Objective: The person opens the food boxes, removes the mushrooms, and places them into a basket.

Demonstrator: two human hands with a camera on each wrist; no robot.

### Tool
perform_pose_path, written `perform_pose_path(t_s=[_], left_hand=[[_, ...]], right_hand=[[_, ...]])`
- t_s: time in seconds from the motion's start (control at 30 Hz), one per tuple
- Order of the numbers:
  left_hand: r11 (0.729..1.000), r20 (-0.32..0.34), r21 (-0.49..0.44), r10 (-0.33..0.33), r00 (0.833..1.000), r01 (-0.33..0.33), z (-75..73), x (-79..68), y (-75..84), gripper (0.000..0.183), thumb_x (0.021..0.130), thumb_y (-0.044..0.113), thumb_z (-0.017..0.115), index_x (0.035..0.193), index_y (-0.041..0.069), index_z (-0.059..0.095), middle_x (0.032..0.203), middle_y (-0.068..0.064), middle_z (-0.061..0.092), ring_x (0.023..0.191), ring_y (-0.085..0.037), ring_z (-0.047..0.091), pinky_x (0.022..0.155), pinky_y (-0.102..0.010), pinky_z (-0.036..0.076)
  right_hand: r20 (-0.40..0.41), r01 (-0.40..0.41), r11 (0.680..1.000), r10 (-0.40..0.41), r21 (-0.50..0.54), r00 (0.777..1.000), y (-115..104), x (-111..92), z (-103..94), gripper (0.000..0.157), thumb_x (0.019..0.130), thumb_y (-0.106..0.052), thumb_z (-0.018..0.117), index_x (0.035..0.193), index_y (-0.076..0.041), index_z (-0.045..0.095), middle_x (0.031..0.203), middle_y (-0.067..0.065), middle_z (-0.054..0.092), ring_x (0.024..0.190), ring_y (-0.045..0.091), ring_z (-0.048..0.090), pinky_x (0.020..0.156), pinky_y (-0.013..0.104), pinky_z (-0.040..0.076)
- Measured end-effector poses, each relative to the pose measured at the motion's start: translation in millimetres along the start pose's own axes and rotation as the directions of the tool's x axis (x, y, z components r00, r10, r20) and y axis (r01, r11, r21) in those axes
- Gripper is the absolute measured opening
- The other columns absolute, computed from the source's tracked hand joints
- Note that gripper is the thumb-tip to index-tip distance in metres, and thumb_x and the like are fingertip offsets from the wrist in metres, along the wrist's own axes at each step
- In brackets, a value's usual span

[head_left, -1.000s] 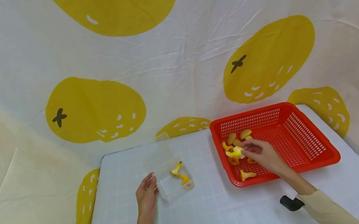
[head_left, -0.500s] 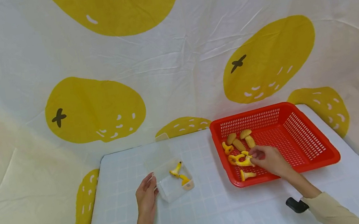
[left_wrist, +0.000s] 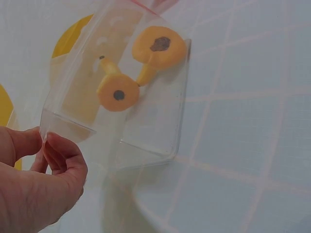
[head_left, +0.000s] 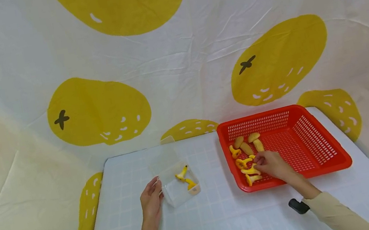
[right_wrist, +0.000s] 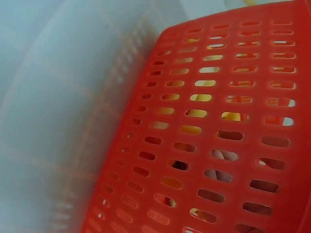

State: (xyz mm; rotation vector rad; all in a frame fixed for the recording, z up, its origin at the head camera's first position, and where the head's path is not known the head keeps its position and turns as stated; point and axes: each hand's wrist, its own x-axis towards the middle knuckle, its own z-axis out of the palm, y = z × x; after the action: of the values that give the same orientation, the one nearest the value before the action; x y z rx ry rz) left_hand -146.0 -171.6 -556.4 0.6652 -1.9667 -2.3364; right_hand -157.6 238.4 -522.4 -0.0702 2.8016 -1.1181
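Note:
My left hand (head_left: 151, 198) pinches the near-left edge of a clear plastic box (left_wrist: 146, 150) between thumb and fingers. Two yellow chanterelle mushrooms (left_wrist: 118, 94) lie inside the box. Over the left part of a red basket (head_left: 320, 171), my right hand (head_left: 272, 164) pinches a yellow chanterelle (head_left: 250, 171) low among the others. Next to it lie another chanterelle (head_left: 254, 179) and a ring-capped one (head_left: 240, 164). In the right wrist view the slotted basket wall (right_wrist: 194, 141) hides most of the hand and mushrooms.
Two brown-capped mushrooms (head_left: 246, 147) (head_left: 258, 144) and a further chanterelle (head_left: 234, 151) lie toward the basket's back left. The box's clear lid (head_left: 162, 155) stands raised behind it. A white checked cloth (head_left: 221, 223) covers the table, and a patterned curtain (head_left: 180, 91) hangs behind.
My right hand has carried the chanterelle toward the basket's near side, down beside the others, uncovering the brown-capped mushrooms. The left hand and the box have stayed in place.

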Motion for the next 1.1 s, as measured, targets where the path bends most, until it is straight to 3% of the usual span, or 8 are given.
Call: perform_pose_path(t_s=[0.13,0.47,0.73,0.97,1.1], left_hand=[[1.000,-0.005,-0.001,-0.011,1.000,0.011,-0.2,0.4,-0.1,0.042,0.093,0.020,0.063,0.130,0.002,0.054,0.114,-0.012,0.058,0.091,-0.017,0.058,0.067,-0.020,0.048],[1.000,-0.010,0.005,-0.018,1.000,0.019,0.6,1.7,0.0,0.042,0.093,0.020,0.062,0.130,0.003,0.054,0.121,-0.016,0.055,0.093,-0.020,0.057,0.066,-0.019,0.048],[1.000,-0.008,0.005,-0.020,1.000,0.020,0.3,0.9,0.4,0.042,0.093,0.019,0.061,0.131,0.002,0.053,0.121,-0.016,0.056,0.092,-0.019,0.057,0.066,-0.020,0.048],[0.999,-0.015,0.025,-0.027,1.000,0.027,-0.9,2.3,-0.1,0.041,0.095,0.018,0.060,0.132,0.003,0.053,0.123,-0.015,0.055,0.095,-0.020,0.057,0.072,-0.024,0.049],[1.000,-0.014,0.025,-0.019,1.000,0.019,-0.2,1.1,0.6,0.040,0.095,0.017,0.059,0.132,0.003,0.053,0.122,-0.015,0.055,0.093,-0.020,0.057,0.069,-0.021,0.049]], right_hand=[[-0.007,0.000,1.000,0.000,-0.016,1.000,-3,1,-0.3,0.017,0.083,-0.008,0.072,0.095,0.002,0.065,0.082,0.007,0.064,0.070,0.016,0.057,0.061,0.026,0.052],[-0.072,0.134,0.991,-0.134,-0.001,0.988,-19,9,-4.0,0.010,0.086,-0.005,0.067,0.094,-0.001,0.063,0.085,0.008,0.065,0.074,0.019,0.060,0.064,0.028,0.054],[-0.015,0.105,0.990,-0.104,0.092,0.994,-46,16,-6.5,0.014,0.088,-0.009,0.067,0.100,-0.001,0.063,0.088,0.007,0.065,0.077,0.021,0.059,0.065,0.027,0.054],[-0.005,0.149,0.981,-0.150,0.127,0.989,-65,23,-3.5,0.012,0.089,-0.013,0.067,0.097,-0.005,0.064,0.086,0.005,0.063,0.077,0.020,0.057,0.066,0.027,0.052],[0.019,0.162,0.974,-0.167,0.161,0.986,-76,25,-1.4,0.014,0.089,-0.014,0.067,0.099,-0.005,0.063,0.089,0.005,0.063,0.080,0.020,0.057,0.071,0.030,0.053]])
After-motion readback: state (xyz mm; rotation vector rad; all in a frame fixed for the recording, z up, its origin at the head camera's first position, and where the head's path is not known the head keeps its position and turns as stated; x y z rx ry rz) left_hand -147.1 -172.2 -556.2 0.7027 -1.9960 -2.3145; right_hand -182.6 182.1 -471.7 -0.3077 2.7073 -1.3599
